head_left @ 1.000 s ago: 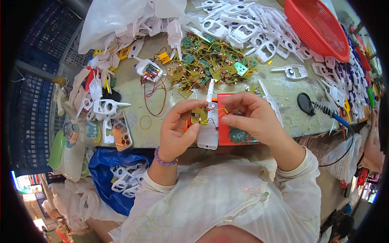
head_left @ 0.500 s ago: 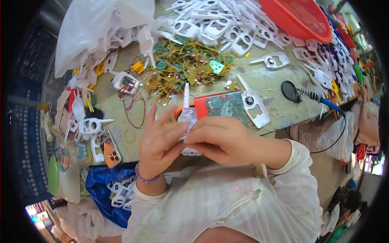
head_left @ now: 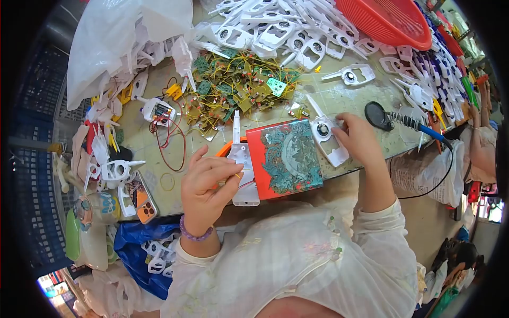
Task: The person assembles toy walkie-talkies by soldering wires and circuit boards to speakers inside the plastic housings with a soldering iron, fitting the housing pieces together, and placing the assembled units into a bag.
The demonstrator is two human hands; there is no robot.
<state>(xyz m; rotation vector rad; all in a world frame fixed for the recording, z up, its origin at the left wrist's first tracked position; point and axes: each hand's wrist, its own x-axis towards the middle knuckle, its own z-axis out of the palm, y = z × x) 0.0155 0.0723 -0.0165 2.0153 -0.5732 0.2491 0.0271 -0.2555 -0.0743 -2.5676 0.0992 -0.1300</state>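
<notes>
Beside the red box (head_left: 286,158), left hand (head_left: 207,186) seemingly pinches wire (head_left: 238,176); half-spread right hand (head_left: 357,138) overlaps white frame (head_left: 322,130).

Left hand (head_left: 209,183): is covering part of the white casing (head_left: 246,199); anything between its fingertips is looking too small to tell.
Right hand (head_left: 361,139): is hiding one edge of the white frame (head_left: 323,129).
Orange rim (head_left: 225,150): is showing only partly.
Red basket (head_left: 389,24): is running past the top edge.

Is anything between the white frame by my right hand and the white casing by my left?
Yes: the red box lies between the white frame and the white casing. Nothing visible blocks your right hand from the frame.
</notes>
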